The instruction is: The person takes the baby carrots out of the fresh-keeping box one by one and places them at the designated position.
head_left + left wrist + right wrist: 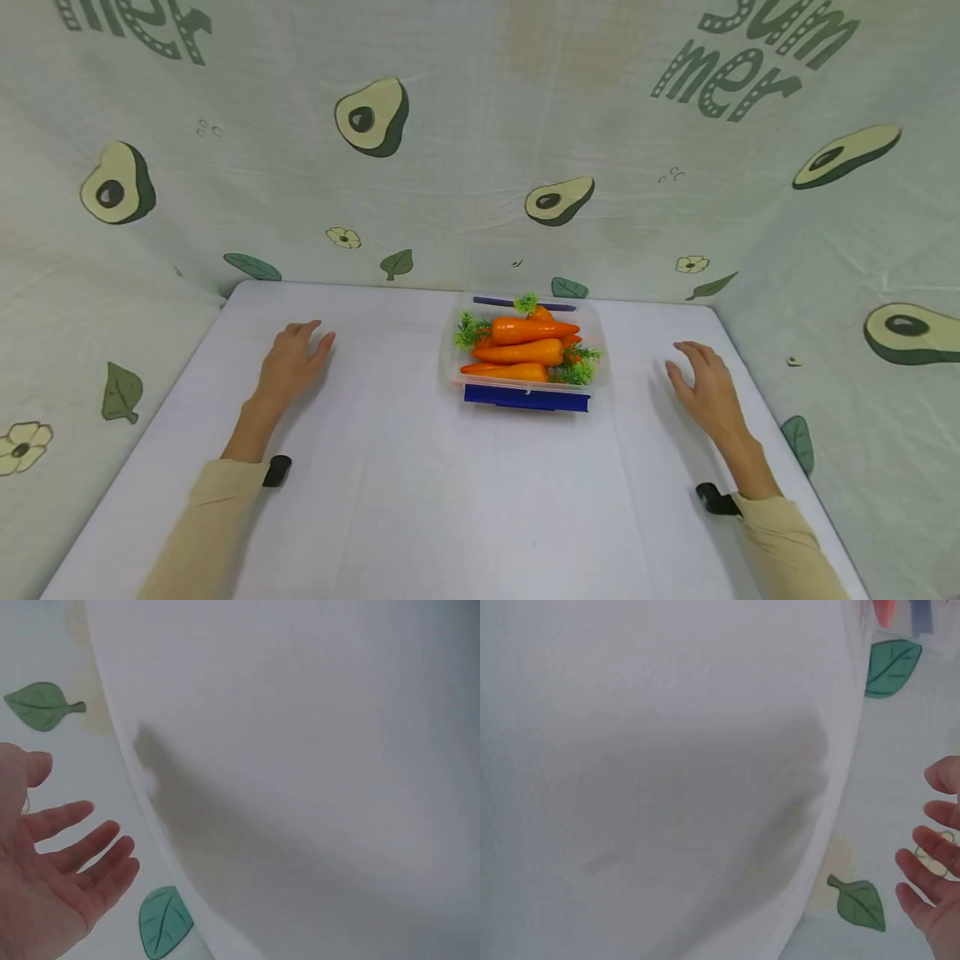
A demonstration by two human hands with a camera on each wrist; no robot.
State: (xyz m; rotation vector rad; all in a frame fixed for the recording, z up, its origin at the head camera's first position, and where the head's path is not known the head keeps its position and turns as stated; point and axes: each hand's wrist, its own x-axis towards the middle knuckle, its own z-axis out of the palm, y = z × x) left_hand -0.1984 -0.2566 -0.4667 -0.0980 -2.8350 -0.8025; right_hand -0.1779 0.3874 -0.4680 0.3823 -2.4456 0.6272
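Note:
A clear plastic container (452, 367) holds several orange carrots (525, 352) with green leafy tops, at the far middle of the table in the head view. Its blue clip flap (527, 397) hangs on the near side. My left hand (291, 362) is over the table to the left of the container, apart from it, fingers loosely bent and holding nothing. On the other side, my right hand (705, 385) hovers near the table's right edge, also empty with relaxed fingers. Both wrist views show the left palm (52, 892) and right fingers (934, 862) with nothing in them.
The white table (420, 500) runs up to a pale cloth backdrop (465, 183) printed with avocados, leaves and flowers. The same cloth rises along the left and right sides. A black strap piece (277, 471) sits at the left wrist, another (716, 500) at the right.

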